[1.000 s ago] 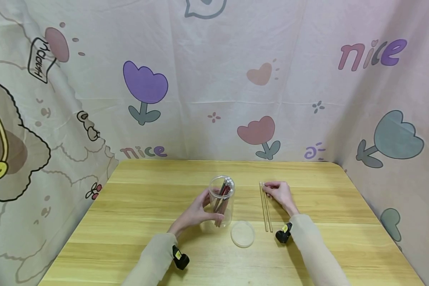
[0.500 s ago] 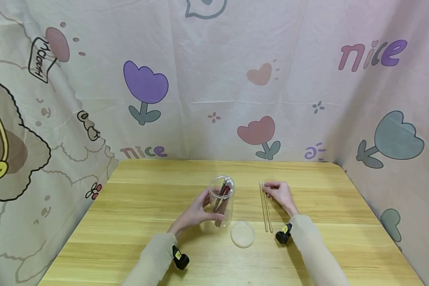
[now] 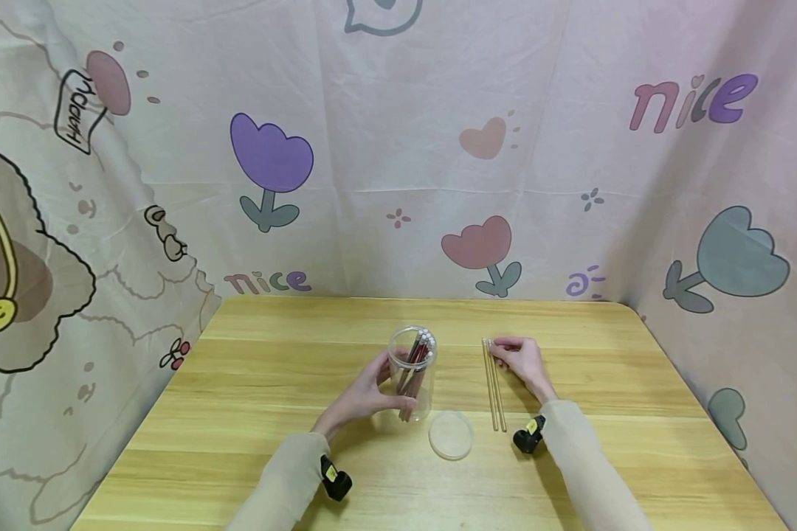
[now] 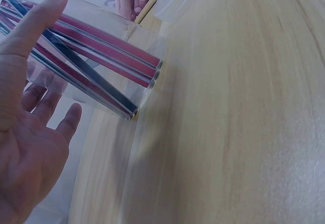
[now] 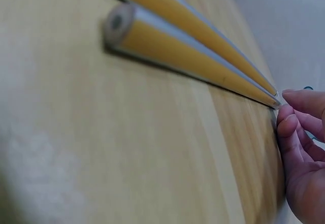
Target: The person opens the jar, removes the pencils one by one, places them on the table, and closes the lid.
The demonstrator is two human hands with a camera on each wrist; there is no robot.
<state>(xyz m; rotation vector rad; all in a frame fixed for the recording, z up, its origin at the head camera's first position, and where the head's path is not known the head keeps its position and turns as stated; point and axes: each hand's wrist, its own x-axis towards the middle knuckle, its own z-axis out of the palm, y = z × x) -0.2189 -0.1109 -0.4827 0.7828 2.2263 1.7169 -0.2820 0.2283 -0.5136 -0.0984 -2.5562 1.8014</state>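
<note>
My left hand (image 3: 367, 394) holds a clear plastic jar (image 3: 426, 398) without its cover, thumb on the near side and fingers around the far side. Inside lean several dark and red pencils (image 4: 109, 41); the left wrist view shows them slanting against the wall. Two yellow unsharpened pencils (image 5: 188, 59) lie side by side on the table, right of the jar. At their far end, my right hand (image 3: 521, 361) pinches the right-hand pencil's tip between thumb and forefinger. A round translucent lid (image 3: 451, 436) lies flat between jar and pencils.
Everything rests on a light wooden table (image 3: 272, 369). A printed cloth (image 3: 385, 147) hangs behind it and along both sides. Small black wrist cameras stick out at the left sleeve (image 3: 285, 472) and the right sleeve (image 3: 587, 457).
</note>
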